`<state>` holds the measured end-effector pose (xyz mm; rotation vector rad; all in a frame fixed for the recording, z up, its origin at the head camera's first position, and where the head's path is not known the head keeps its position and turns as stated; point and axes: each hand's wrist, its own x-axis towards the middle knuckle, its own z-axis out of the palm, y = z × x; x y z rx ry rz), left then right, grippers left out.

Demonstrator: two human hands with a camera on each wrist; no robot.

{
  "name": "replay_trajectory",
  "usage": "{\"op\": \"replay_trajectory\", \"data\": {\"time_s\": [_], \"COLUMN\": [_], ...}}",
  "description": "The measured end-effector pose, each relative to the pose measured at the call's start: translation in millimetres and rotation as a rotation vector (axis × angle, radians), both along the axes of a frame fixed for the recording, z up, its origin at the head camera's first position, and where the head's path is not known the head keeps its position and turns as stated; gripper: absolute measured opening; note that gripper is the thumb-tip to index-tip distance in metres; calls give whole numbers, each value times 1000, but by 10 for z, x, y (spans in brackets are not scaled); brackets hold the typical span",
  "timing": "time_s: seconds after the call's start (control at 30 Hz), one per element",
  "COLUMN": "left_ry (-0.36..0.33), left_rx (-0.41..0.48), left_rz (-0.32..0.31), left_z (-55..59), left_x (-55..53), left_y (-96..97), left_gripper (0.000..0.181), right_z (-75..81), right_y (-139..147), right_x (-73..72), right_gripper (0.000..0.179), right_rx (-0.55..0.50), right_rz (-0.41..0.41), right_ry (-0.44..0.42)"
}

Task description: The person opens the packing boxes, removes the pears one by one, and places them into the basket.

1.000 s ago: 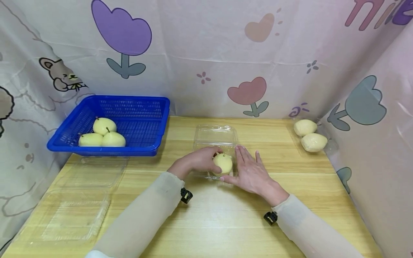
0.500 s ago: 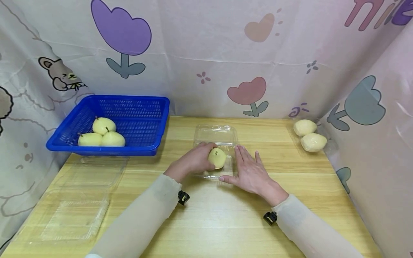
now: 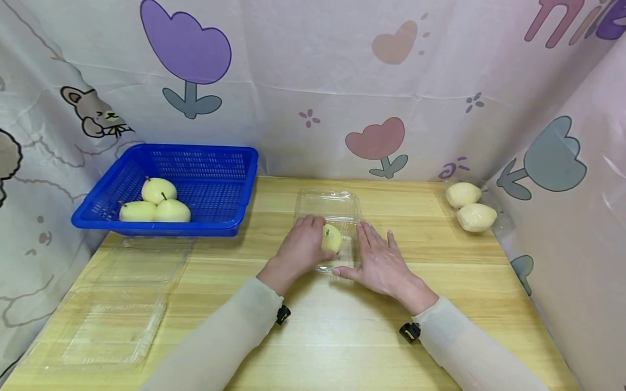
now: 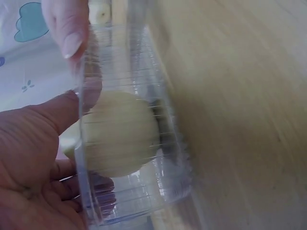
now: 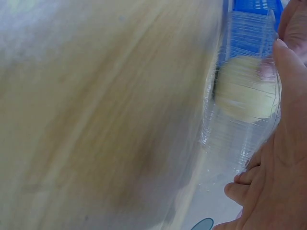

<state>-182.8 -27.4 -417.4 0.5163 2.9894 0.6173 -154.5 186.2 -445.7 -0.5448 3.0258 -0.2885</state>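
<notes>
In the head view, my left hand (image 3: 299,247) grips a pale yellow pear (image 3: 332,239) from its left side and covers part of it. The pear is inside the base of a clear plastic clamshell box (image 3: 326,202), whose lid stands open toward the back. Through the clear wall in the left wrist view, the pear (image 4: 120,134) shows between thumb and fingers. My right hand (image 3: 379,258) lies with fingers straight along the box's right side, its thumb at the front corner. The right wrist view shows the pear (image 5: 244,88) through the box wall.
At the back left, a blue plastic basket (image 3: 210,228) holds three pears (image 3: 158,191). Clear open clamshell packaging (image 3: 114,331) lies at the front left. Two pears (image 3: 476,217) sit in clear plastic at the back right. A printed curtain (image 3: 293,65) borders the table.
The pear has shifted slightly left and toward the back in the box. My left hand has turned and now covers more of its left side. The right hand has stayed in place.
</notes>
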Motion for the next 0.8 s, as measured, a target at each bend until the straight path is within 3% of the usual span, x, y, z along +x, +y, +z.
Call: {"op": "replay_trajectory", "data": {"time_s": [0.17,0.5,0.63,0.8], "left_ry": [41,51,67,115], "left_rx": [-53,-27,-39,-82], "left_rz": [-13,-35,-56,-83], "left_z": [-25,-14,76,295], "left_x": [19,-2,0,19], "left_y": [-13,-36,-59,-127], "left_gripper": [87,77,74,76], "right_z": [-1,-3,-1,-4], "right_y": [-12,-17,-19,-16], "right_x": [4,29,35,35], "right_gripper": [132,134,133,133], "right_rx": [3,1,-4,-6], "right_rz": [6,3,3,1], "right_ry": [7,17,20,23]}}
